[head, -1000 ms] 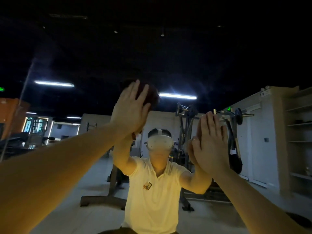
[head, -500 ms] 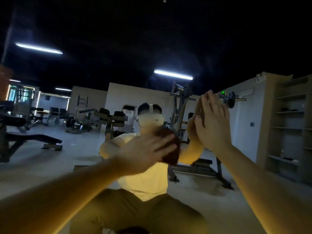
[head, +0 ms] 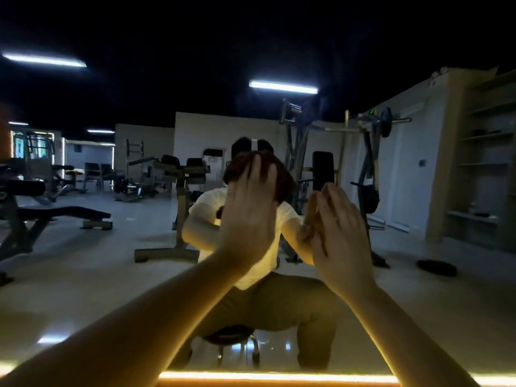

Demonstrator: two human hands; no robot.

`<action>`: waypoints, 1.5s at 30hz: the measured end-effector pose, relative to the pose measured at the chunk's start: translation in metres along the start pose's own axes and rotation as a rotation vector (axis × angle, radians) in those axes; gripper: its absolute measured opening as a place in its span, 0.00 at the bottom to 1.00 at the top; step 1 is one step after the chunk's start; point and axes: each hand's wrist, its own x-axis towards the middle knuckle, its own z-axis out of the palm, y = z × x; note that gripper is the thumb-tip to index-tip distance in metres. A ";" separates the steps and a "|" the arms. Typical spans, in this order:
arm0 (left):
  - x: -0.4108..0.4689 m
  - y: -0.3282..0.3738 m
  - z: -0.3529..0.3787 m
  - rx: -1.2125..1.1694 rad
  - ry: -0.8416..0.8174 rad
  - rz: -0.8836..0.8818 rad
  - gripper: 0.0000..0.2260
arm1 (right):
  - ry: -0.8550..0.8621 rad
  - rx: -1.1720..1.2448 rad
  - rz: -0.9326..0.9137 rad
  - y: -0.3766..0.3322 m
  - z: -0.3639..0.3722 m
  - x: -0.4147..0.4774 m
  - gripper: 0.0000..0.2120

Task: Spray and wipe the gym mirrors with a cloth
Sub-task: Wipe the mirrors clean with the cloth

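Since half a second earlier, the left hand [head: 248, 219] has swept from about 7 o'clock of the view's centre up to the centre itself, carrying the dark reddish-brown cloth [head: 283, 178] with it. The right hand [head: 342, 241] has kept its place on the glass.

The left hand presses the cloth flat against the large wall mirror [head: 83, 275]. Its fingers are straight and point to 12 o'clock, not wrapped round the fabric. The cloth shows past the fingertips at 12 and 2 o'clock, over the reflected head.

The right hand lies at 3 o'clock of the left, palm flat on the mirror, fingers straight and together, holding nothing. The two hands are near but apart, with a narrow band of glass between them.

At 9 o'clock of the left hand a broad stretch of mirror runs to the frame's edge; at 3 o'clock of the right hand a similar stretch runs on. The mirror's lower edge lies at 6 o'clock, well below both hands, marked by a glowing amber light strip [head: 279, 376]. The other edges are out of view.

In the reflection, the reflected person [head: 279, 303] sits on a black round stool [head: 231, 333]. A dark weight bench [head: 64, 212] stands at 9 o'clock and open wall shelves [head: 485, 163] at 3 o'clock.
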 end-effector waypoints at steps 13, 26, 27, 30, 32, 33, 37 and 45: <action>-0.150 -0.046 -0.001 0.100 -0.107 0.052 0.40 | 0.081 0.224 0.036 -0.031 0.039 -0.076 0.28; -0.227 0.014 0.027 -0.092 -0.104 -0.337 0.29 | -0.020 0.214 -0.063 -0.015 0.041 -0.101 0.28; -0.228 0.034 0.037 -0.106 -0.126 -0.331 0.29 | -0.010 0.202 -0.058 -0.007 0.036 -0.102 0.27; -0.221 0.094 0.061 -0.131 -0.202 -0.249 0.29 | 0.062 0.155 0.061 0.021 0.024 -0.111 0.26; -0.218 0.131 0.073 -0.132 -0.276 -0.140 0.28 | 0.038 0.109 0.115 0.037 0.018 -0.118 0.27; -0.218 0.146 0.078 -0.117 -0.307 -0.052 0.29 | 0.017 0.090 0.109 0.043 0.016 -0.121 0.28; -0.218 0.144 0.087 -0.036 -0.394 0.299 0.35 | -0.018 0.068 0.040 0.056 0.015 -0.125 0.28; -0.205 0.010 0.042 0.072 -0.210 0.197 0.24 | 0.111 0.103 0.027 0.056 0.036 -0.126 0.26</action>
